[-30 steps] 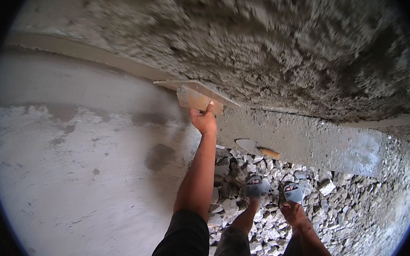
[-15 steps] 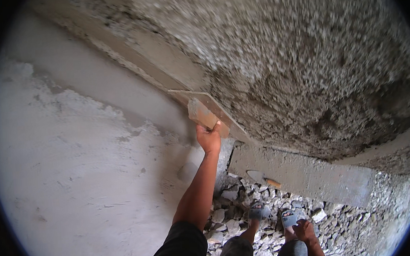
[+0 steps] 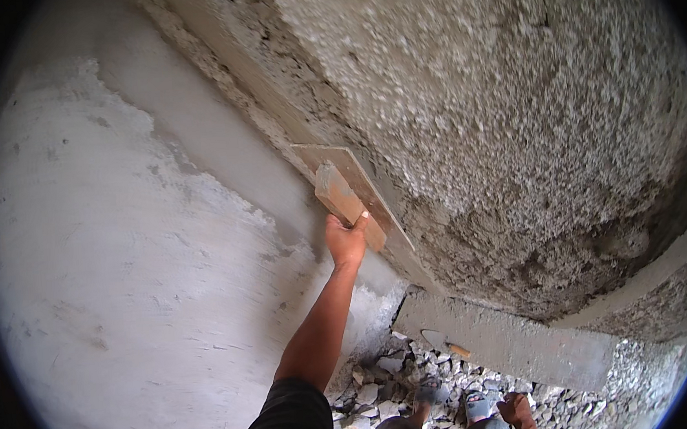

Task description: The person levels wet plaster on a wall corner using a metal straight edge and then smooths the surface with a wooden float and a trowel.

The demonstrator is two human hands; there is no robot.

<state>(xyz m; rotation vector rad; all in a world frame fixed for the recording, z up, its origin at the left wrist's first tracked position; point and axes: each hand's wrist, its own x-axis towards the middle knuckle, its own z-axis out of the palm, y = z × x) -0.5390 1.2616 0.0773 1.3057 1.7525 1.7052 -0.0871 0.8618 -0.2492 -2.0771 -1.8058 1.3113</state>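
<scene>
My left hand (image 3: 347, 242) is closed round the block handle of a wooden plastering float (image 3: 361, 183), thumb along the handle's right side. The float's flat board lies against the grey mortar strip (image 3: 274, 101) where the smooth wall meets the rough face. My right hand (image 3: 517, 410) hangs low by my right knee, fingers curled, with no tool visible in it. A pointed trowel (image 3: 436, 340) with an orange-brown handle rests on the concrete slab (image 3: 516, 341) below the float.
To the left spreads a pale smooth wall (image 3: 128, 290) with a damp grey band beside the edge. Coarse, pebbly plaster (image 3: 510, 110) bulges on the right. Under my sandalled feet (image 3: 430, 390) lie broken stones (image 3: 378, 397); the slab's edge is close in front of them.
The float has slid up along the mortar edge, farther from the slab, still in my left hand. My view has turned and shifted. The trowel stays on the slab.
</scene>
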